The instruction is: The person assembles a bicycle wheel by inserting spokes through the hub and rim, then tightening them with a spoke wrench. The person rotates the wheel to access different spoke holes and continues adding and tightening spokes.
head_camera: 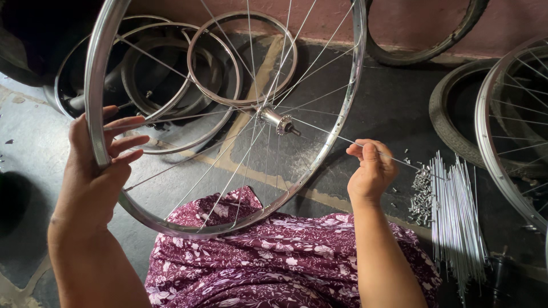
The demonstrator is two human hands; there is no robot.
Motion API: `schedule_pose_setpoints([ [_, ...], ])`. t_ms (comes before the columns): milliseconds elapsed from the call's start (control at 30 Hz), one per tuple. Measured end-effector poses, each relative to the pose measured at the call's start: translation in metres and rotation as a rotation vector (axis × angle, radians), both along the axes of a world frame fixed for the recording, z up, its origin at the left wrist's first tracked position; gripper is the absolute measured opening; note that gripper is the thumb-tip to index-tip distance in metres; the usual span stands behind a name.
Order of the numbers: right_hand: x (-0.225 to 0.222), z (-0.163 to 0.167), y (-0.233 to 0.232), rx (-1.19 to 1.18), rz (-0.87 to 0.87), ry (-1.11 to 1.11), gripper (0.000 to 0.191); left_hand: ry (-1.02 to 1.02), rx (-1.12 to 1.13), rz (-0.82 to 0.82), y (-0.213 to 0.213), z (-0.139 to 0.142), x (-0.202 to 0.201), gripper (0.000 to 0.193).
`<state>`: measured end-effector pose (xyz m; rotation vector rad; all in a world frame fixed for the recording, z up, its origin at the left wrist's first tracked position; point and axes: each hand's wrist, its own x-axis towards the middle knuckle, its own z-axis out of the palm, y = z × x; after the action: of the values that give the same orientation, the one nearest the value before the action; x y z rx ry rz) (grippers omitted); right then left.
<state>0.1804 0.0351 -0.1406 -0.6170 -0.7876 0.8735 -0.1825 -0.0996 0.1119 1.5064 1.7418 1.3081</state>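
Bicycle wheel rim [358, 85], silver, partly laced: being held upright over the lap, its lower arc resting against purple floral fabric [285, 256], its top being cut off by the frame edge. Hub [277, 121]: axle being pointed toward the lower right.

Left hand [94, 171]: being closed around the rim's left side, thumb behind, fingers partly spread.

Right hand [371, 171]: being pinched shut on a loose spoke [337, 136], its long axis running from the hub down-right past the fingers; its far end is hard to make out.

Spoke bundle [454, 217] and nipple pile [421, 194]: lying on the floor just right. Spare rims [171, 74], a tyre [451, 120] and a second wheel [502, 131]: being partly cropped.
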Motion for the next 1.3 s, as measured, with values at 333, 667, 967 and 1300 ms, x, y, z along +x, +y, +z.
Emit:
schedule_pose_setpoints([
  [333,-0.004,0.006,-0.004,-0.023,0.005,-0.067,0.021,-0.016,0.007,-0.001,0.0,0.002,0.003,0.09],
  [667,-0.018,0.043,-0.02,0.409,-0.223,-0.806,0.007,-0.031,0.011,-0.011,0.004,0.002,0.003,0.091],
  [967,-0.028,0.034,-0.021,0.342,-0.217,-0.789,0.011,-0.043,0.041,-0.08,0.008,-0.001,0.002,0.089],
  [1300,-0.037,-0.013,0.003,-0.254,0.268,0.268,0.008,-0.345,0.087,-0.172,-0.007,-0.035,0.006,0.092],
])
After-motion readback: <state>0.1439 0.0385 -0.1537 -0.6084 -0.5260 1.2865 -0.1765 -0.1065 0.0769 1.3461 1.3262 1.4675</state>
